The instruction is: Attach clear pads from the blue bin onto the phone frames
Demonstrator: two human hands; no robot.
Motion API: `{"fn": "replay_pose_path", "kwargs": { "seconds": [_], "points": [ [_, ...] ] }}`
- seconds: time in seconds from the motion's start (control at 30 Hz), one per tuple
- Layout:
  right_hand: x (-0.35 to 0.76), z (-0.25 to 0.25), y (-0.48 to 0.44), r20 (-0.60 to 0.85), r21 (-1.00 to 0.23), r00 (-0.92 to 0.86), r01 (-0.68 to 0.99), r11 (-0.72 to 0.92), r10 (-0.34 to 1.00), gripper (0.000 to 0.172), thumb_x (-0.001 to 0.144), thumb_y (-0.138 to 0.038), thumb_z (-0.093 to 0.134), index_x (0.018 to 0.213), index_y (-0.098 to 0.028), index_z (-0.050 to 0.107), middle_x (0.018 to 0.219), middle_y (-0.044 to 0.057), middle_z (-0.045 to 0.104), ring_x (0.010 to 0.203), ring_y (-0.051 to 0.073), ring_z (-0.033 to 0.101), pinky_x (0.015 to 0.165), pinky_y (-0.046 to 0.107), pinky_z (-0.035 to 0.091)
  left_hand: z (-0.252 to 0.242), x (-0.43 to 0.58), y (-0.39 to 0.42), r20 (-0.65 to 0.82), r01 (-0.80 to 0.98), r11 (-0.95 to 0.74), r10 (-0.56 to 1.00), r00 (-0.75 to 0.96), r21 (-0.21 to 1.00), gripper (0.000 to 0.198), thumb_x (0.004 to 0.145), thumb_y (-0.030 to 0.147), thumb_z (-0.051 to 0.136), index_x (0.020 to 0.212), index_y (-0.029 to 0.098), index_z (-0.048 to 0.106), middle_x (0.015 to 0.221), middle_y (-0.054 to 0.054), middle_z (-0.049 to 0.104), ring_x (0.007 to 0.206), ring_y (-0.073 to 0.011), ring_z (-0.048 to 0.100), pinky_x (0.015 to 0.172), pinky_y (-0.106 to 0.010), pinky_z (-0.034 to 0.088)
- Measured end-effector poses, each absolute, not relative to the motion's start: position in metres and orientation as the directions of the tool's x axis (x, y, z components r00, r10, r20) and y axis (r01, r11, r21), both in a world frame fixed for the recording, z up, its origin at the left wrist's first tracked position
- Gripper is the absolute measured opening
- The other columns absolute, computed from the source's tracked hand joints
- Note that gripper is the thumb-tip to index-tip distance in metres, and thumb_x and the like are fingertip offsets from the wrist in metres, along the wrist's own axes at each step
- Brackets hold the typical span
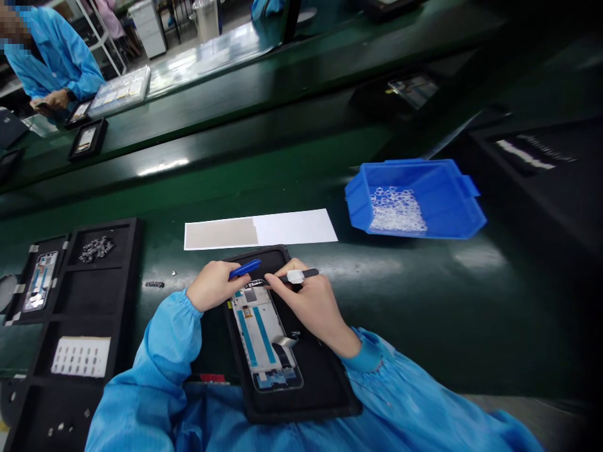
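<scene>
A phone chassis (261, 333) with blue strips and a loose flex cable (285, 342) lies in a black padded tray (325, 383) before me. My left hand (213, 285) rests at the chassis's top left corner, closed around a blue pen-like tool (245, 269). From the right, my right hand (315, 301) pinches a slim dark tool (309, 273) with a white wrap, which looks like tweezers. Its tip is hard to make out near the chassis's top edge. Both hands are close together there, and my fingers hide part of that edge.
Beyond the tray lies a white and beige card strip (296, 228). A blue bin (452, 201) of small white pieces stands right of it. At left sits a black compartment tray (127, 276) with small parts, beside another phone chassis (41, 279). A co-worker (61, 56) sits across.
</scene>
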State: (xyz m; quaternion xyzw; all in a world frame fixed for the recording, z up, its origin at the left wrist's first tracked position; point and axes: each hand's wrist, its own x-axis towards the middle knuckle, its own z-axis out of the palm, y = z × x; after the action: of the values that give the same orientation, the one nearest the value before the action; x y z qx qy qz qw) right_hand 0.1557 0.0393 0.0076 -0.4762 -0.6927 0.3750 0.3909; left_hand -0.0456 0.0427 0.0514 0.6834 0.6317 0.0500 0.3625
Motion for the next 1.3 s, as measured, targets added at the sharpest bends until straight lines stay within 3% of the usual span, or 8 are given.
{"fn": "replay_pose_path", "kwargs": {
  "seconds": [0.63, 1.13, 1.3],
  "points": [
    [0.1565, 0.0083, 0.0399, 0.162, -0.904, -0.262, 0.347, 0.25, 0.951, 0.041, 0.098, -0.052, 0.054, 0.074, -0.019, 0.062, 0.075, 0.005, 0.061, 0.064, 0.021, 0.058, 0.056, 0.03, 0.04, 0.0518, -0.0436, 0.0418, -0.39, 0.855, 0.055, 0.904, 0.177, 0.516, 0.021, 0.089, 0.03, 0.058, 0.074, 0.018, 0.066, 0.06, 0.003, 0.054, 0.055, -0.0124, 0.045, 0.056, -0.024, 0.028],
    [0.156, 0.0116, 0.0401, 0.199, -0.888, -0.254, 0.363, 0.284, 0.946, 0.045, 0.1, -0.055, 0.053, 0.073, -0.019, 0.06, 0.072, 0.003, 0.06, 0.062, 0.02, 0.058, 0.056, 0.03, 0.04, 0.0564, -0.0395, 0.0421, -0.413, 0.872, 0.075, 0.898, 0.152, 0.484, 0.019, 0.089, 0.029, 0.058, 0.077, 0.018, 0.067, 0.064, 0.002, 0.057, 0.058, -0.0133, 0.049, 0.057, -0.024, 0.03],
    [0.1562, 0.0125, 0.0404, 0.193, -0.888, -0.255, 0.365, 0.28, 0.947, 0.044, 0.1, -0.054, 0.053, 0.073, -0.02, 0.06, 0.072, 0.003, 0.059, 0.061, 0.021, 0.057, 0.056, 0.03, 0.04, 0.0578, -0.0372, 0.0409, -0.415, 0.895, 0.064, 0.899, 0.14, 0.441, 0.019, 0.09, 0.031, 0.059, 0.078, 0.019, 0.068, 0.068, 0.0, 0.063, 0.064, -0.0163, 0.057, 0.058, -0.025, 0.031]
  ]
}}
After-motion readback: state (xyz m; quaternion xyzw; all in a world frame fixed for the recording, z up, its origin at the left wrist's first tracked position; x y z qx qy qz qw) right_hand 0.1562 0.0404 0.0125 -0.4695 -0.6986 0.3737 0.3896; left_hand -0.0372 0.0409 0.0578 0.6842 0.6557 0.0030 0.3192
